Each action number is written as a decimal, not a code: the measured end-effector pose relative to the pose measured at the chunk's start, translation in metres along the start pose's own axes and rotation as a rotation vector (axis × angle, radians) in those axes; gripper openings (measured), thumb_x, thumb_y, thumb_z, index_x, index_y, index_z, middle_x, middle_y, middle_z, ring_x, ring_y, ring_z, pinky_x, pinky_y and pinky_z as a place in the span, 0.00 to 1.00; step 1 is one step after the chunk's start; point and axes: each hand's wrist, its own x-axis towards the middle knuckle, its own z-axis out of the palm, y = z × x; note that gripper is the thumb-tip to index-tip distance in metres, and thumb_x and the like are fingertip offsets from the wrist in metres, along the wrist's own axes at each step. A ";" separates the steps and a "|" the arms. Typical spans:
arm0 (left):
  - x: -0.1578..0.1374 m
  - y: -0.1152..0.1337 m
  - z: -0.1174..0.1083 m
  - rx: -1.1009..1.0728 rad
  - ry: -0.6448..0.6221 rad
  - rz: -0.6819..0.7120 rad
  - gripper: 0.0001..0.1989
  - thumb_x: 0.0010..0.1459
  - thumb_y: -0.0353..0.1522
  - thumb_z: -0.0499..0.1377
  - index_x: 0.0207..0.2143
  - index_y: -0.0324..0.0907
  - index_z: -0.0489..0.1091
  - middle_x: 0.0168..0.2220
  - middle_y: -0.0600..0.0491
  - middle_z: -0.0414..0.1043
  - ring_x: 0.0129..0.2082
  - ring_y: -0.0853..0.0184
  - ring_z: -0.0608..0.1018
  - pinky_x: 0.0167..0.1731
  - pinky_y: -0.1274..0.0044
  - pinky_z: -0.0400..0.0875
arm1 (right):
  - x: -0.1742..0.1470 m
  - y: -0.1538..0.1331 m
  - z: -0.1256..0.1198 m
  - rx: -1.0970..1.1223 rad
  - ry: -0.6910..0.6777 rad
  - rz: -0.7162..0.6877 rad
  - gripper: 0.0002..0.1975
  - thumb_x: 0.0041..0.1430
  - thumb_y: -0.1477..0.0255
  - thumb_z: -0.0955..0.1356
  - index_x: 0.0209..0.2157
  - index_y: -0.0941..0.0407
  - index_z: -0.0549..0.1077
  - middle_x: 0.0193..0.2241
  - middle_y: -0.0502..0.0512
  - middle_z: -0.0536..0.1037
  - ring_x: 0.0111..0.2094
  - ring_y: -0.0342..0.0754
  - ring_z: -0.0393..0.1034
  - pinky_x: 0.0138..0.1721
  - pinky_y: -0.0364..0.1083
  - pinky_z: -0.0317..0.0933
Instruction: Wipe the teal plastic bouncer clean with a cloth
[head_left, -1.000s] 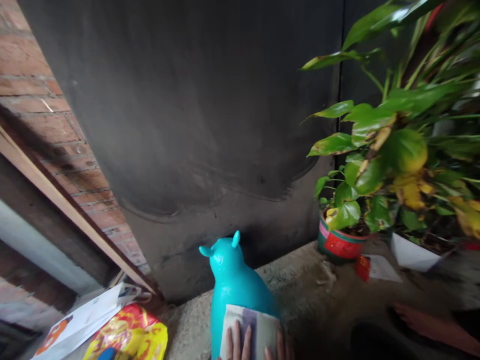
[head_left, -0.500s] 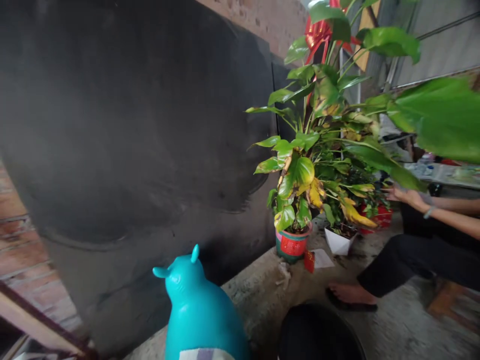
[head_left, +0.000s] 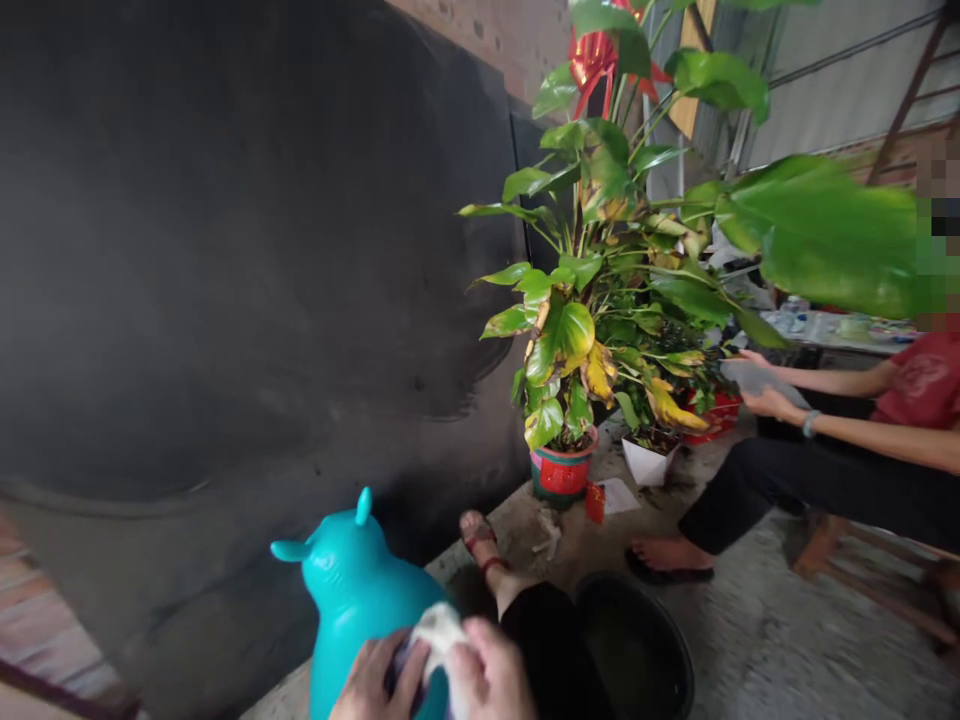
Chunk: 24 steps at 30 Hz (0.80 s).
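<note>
White cloth [head_left: 437,628] with a dark purple part is bunched between two bare hands at the bottom of the view. The left hand [head_left: 373,680] is clamped on its purple side, and the right hand [head_left: 495,675], blurred, grips the white side; the hands are close together, with the cloth bridging them. Just beyond, partly covered by the left hand, a glossy turquoise animal figure [head_left: 360,590] stands upright, two ears sticking out from its head.

To the right of the hands, a black-trousered leg [head_left: 544,640] ends in a foot in a red sandal [head_left: 480,540]. Beside that leg sits a round black basin [head_left: 684,650]; its inside is too dark to read. Farther along the concrete floor [head_left: 795,640] lie a pale crumpled scrap [head_left: 550,530], a red packet [head_left: 595,503] and a white sheet of paper [head_left: 619,496].

At the right, a co-worker in a red shirt [head_left: 926,375] sits on a wooden stool [head_left: 821,545], both hands on a grey cloth [head_left: 750,378].

A green-and-pink flowerpot [head_left: 562,485] holds a large leafy plant [head_left: 566,340], some leaves yellowed, near a white angular planter [head_left: 649,463]. A black panel [head_left: 262,250] rises behind the figure. A red bow [head_left: 592,65] hangs among the upper leaves, and a cluttered table [head_left: 832,340] stands at the back.
</note>
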 end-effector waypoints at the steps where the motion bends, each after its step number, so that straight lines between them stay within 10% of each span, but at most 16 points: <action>1: -0.004 0.016 0.003 -0.045 -0.043 0.036 0.17 0.54 0.50 0.55 0.35 0.51 0.75 0.36 0.54 0.76 0.37 0.62 0.79 0.39 0.71 0.75 | 0.007 -0.008 -0.019 -0.011 0.031 0.001 0.20 0.63 0.54 0.60 0.46 0.53 0.72 0.45 0.57 0.76 0.46 0.50 0.70 0.48 0.51 0.66; 6: 0.010 0.128 0.054 -0.146 -0.236 0.275 0.20 0.57 0.50 0.53 0.45 0.50 0.73 0.44 0.52 0.75 0.47 0.62 0.75 0.49 0.71 0.71 | 0.030 -0.006 -0.142 -0.160 0.315 -0.029 0.23 0.58 0.50 0.61 0.39 0.53 0.75 0.36 0.53 0.80 0.36 0.47 0.74 0.38 0.40 0.68; 10: 0.007 0.171 0.140 -0.053 -0.525 0.338 0.20 0.56 0.42 0.58 0.50 0.49 0.70 0.52 0.49 0.72 0.52 0.60 0.73 0.55 0.69 0.66 | 0.025 0.114 -0.211 -0.409 0.447 0.140 0.26 0.56 0.49 0.61 0.45 0.54 0.74 0.43 0.57 0.79 0.43 0.50 0.74 0.45 0.44 0.68; 16: -0.024 0.095 0.245 0.225 -0.988 0.212 0.32 0.52 0.32 0.56 0.61 0.47 0.58 0.69 0.46 0.45 0.67 0.53 0.51 0.65 0.59 0.48 | -0.007 0.309 -0.205 -0.843 0.133 0.410 0.28 0.51 0.69 0.59 0.53 0.66 0.68 0.55 0.70 0.69 0.58 0.58 0.62 0.58 0.55 0.60; 20: -0.041 0.048 0.270 0.226 -1.090 0.122 0.27 0.54 0.30 0.50 0.58 0.42 0.64 0.65 0.45 0.55 0.66 0.57 0.56 0.65 0.64 0.50 | -0.001 0.352 -0.190 -0.915 -0.044 0.425 0.38 0.47 0.78 0.60 0.62 0.64 0.55 0.65 0.62 0.52 0.67 0.52 0.40 0.65 0.54 0.45; 24: -0.029 0.041 0.282 0.102 -1.010 0.114 0.23 0.53 0.29 0.53 0.53 0.46 0.69 0.58 0.50 0.67 0.59 0.61 0.68 0.60 0.68 0.62 | 0.026 0.390 -0.190 -0.970 -0.158 0.552 0.40 0.44 0.82 0.62 0.63 0.67 0.52 0.65 0.67 0.53 0.66 0.56 0.43 0.64 0.51 0.46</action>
